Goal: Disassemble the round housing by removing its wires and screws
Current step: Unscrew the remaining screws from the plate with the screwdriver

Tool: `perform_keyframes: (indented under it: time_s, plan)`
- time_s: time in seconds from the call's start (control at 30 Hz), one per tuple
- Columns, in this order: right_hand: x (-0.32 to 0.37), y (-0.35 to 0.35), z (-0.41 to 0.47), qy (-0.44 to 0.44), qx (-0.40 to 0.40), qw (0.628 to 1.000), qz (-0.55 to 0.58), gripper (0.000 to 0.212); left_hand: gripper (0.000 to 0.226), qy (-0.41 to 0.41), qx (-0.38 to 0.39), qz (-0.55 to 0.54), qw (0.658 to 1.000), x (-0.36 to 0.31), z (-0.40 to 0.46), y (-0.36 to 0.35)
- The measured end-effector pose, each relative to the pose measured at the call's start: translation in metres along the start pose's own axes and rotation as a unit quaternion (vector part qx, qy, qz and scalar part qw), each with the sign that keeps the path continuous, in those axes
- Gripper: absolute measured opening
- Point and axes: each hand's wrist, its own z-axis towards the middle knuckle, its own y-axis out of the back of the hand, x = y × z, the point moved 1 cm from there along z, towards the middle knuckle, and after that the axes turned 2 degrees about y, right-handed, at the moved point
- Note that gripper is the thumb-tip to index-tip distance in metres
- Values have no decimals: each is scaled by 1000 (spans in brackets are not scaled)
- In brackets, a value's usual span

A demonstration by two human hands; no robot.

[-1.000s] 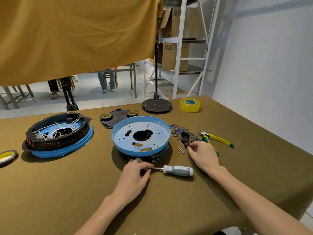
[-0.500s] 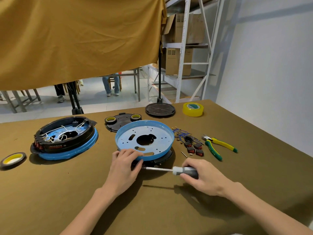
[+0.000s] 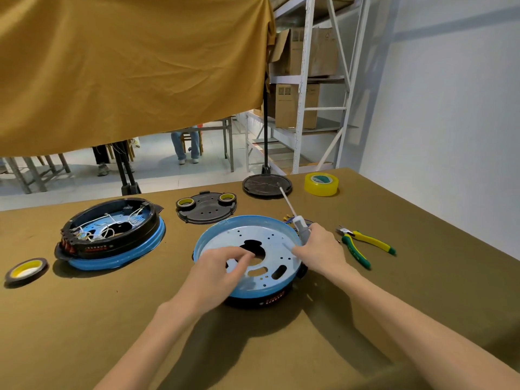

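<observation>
With the right hand (image 3: 320, 250) gripping the screwdriver (image 3: 298, 225) tip-up and the left hand (image 3: 225, 266) loosely curled, grasping nothing, over the round housing (image 3: 253, 243), the unsteadied housing may slide on the desk (image 3: 84, 319).

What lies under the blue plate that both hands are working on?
A black base with red markings shows beneath the blue plate's near edge. The rest of it is covered by the plate and the left hand.
</observation>
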Motion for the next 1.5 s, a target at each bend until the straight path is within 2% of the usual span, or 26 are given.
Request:
perform_keyframes:
  time_s: [0.1, 0.17, 0.23, 0.33, 0.47, 0.57, 0.63, 0.7, 0.77, 0.87, 0.93, 1.03, 1.13, 1.2, 1.27, 1.37, 1.47, 1.5]
  plan:
    - [-4, -2, 4, 41, 14, 999, 10, 23, 33, 17, 72, 111, 991, 15, 3, 4]
    - [-5, -1, 8, 76, 20, 997, 21, 17, 38, 12, 105, 110, 988, 15, -1, 1]
    - [-4, 3, 15, 95, 45, 994, 29, 18, 40, -12, 92, 104, 990, 11, -5, 0]
    - [-1, 6, 23, 117, 92, 987, 53, 27, 28, -41, 40, 119, 991, 9, -2, 2]
    - [0, 0, 24, 127, 79, 986, 76, 24, 26, -22, 30, 137, 990, 13, 11, 2]
    - [-5, -7, 23, 74, 57, 994, 62, 22, 52, 28, 30, 177, 983, 22, 27, 5]
    - [-8, -9, 22, 41, 63, 995, 63, 27, 74, 91, 82, 207, 971, 28, 40, 7]
    - [-10, -9, 24, 39, 79, 992, 94, 27, 82, 143, 117, 181, 966, 33, 48, 8]
    - [-9, -8, 25, 48, 90, 987, 125, 28, 75, 171, 96, 165, 967, 37, 51, 9]
    - [1, -8, 29, 70, 95, 984, 134, 29, 43, 202, 52, 208, 956, 46, 48, 16]
    - [11, -10, 31, 97, 77, 989, 81, 30, 24, 237, 51, 165, 956, 58, 45, 16]
    - [18, -10, 24, 116, 29, 993, 14, 31, 28, 282, 20, 42, 958, 69, 32, 11]
    - [14, -7, 8, 123, -1, 992, -18, 26, 28, 305, -54, -1, 951, 72, 24, 6]
    - [11, -5, -1, 98, 41, 993, -50, 25, 22, 346, -87, -69, 931, 69, 25, 5]
    - [10, -4, -6, 67, 85, 993, -47, 15, 31, 383, -113, -168, 901, 61, 21, 6]
    - [8, -5, -11, 43, 69, 997, 1, 13, 51, 398, -153, -269, 864, 50, -14, 13]
    - [10, -2, -12, 18, 76, 996, 35, 11, 64, 416, -81, -290, 858, 39, -59, 17]
    - [12, -1, -14, 22, 79, 997, 11, 10, 64, 416, -46, -283, 863, 35, -68, 15]
